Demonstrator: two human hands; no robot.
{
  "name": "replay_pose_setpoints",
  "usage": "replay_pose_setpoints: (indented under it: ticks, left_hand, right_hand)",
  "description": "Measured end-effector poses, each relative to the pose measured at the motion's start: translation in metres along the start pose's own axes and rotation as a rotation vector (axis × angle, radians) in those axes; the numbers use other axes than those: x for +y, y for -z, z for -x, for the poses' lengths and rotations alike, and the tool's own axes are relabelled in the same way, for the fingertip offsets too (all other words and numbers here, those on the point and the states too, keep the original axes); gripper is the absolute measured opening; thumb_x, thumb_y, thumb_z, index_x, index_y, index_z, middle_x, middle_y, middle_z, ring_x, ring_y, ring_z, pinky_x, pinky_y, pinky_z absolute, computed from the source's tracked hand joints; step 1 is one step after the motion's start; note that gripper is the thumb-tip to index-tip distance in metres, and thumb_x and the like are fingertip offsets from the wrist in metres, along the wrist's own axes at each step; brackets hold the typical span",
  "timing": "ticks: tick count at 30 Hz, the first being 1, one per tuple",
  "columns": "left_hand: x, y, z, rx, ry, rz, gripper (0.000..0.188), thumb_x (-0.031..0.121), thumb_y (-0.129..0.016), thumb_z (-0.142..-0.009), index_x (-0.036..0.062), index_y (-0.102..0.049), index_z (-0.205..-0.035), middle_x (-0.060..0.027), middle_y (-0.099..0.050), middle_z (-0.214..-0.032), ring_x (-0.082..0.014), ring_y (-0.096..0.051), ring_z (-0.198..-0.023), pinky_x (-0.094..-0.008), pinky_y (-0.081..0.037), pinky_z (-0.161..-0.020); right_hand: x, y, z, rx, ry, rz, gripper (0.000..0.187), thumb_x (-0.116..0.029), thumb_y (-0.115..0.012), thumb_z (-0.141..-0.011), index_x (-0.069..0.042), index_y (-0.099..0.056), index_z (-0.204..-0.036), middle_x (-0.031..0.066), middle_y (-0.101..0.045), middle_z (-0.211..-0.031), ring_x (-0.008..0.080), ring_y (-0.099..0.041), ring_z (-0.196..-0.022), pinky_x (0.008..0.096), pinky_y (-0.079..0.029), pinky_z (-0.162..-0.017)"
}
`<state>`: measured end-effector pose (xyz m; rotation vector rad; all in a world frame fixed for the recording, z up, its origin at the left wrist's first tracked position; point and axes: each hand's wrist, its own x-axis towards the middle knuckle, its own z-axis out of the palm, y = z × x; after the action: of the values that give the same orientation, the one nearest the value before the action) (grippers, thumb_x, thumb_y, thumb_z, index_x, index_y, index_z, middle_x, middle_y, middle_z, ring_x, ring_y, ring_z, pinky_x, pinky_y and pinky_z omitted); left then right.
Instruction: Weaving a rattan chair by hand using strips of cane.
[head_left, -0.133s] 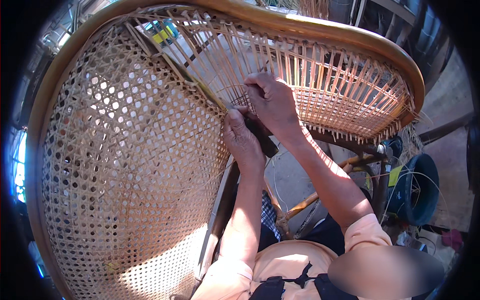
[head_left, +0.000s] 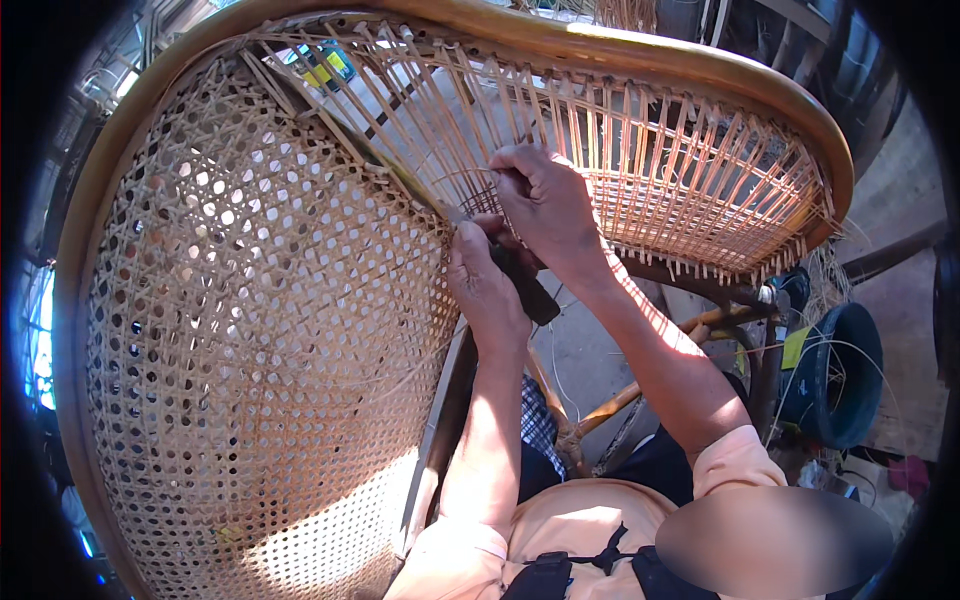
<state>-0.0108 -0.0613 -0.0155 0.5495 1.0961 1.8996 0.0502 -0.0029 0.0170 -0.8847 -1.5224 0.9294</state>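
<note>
A large chair with a curved cane frame and woven cane panels fills the view. My left hand is closed around a knife-like tool, its dark handle sticking out below the palm. A narrow strip in line with it runs up left along the edge of the finished mesh panel. My right hand is pinched over the open strands, its fingertips against a thin cane strand that curves left. My own hand partly hides the pinch.
A dark green bucket with loose cane strands stands at the right. Rattan legs cross under the chair. A bundle of dry fibre hangs at the back. A yellow-and-green item shows through the far strands.
The whole view has shifted slightly. Both hands keep their places on the tool and the strand.
</note>
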Motion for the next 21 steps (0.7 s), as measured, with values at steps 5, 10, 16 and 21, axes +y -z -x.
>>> replay_pose_setpoints:
  ticks: [5, 10, 16, 21]
  left_hand:
    - [0.023, -0.009, 0.009, -0.020, -0.006, -0.044, 0.020, 0.018, -0.042, -0.093, 0.0020, -0.053, -0.098, 0.0002, -0.049, -0.066, -0.0072, -0.047, -0.054, -0.0224, -0.041, -0.049]
    - [0.026, -0.007, 0.024, 0.024, -0.318, -0.427, 0.033, 0.004, -0.042, -0.088, -0.0041, -0.046, -0.119, 0.0036, -0.043, -0.059, -0.0026, -0.038, -0.048, -0.0180, -0.033, -0.045]
    - [0.027, 0.003, 0.023, -0.062, -0.444, -0.950, 0.049, 0.002, -0.041, -0.088, -0.0044, -0.028, -0.135, -0.0213, -0.061, -0.103, -0.0215, -0.063, -0.085, -0.0278, -0.049, -0.071]
    - [0.016, 0.009, 0.018, -0.119, -0.566, -1.020, 0.047, 0.006, -0.041, -0.090, -0.0004, -0.030, -0.135, -0.0223, -0.062, -0.105, -0.0255, -0.063, -0.092, -0.0307, -0.048, -0.079]
  right_hand:
    - [0.007, -0.006, -0.006, 0.033, 0.066, 0.059, 0.014, -0.011, -0.062, -0.081, -0.002, -0.061, -0.092, 0.0125, -0.061, -0.081, 0.0238, -0.062, -0.076, 0.0322, -0.048, -0.067]
    - [0.015, -0.010, -0.005, 0.072, 0.204, 0.219, 0.014, -0.014, -0.062, -0.081, -0.003, -0.061, -0.089, 0.0122, -0.061, -0.078, 0.0237, -0.061, -0.074, 0.0319, -0.048, -0.067]
    - [0.011, -0.003, -0.006, -0.008, 0.183, 0.127, 0.015, -0.013, -0.062, -0.081, -0.002, -0.060, -0.090, 0.0132, -0.061, -0.078, 0.0236, -0.062, -0.072, 0.0322, -0.048, -0.065]
    - [0.015, -0.001, -0.006, 0.014, 0.192, 0.070, 0.015, -0.010, -0.062, -0.080, -0.001, -0.060, -0.091, 0.0139, -0.061, -0.079, 0.0255, -0.062, -0.073, 0.0326, -0.048, -0.065]
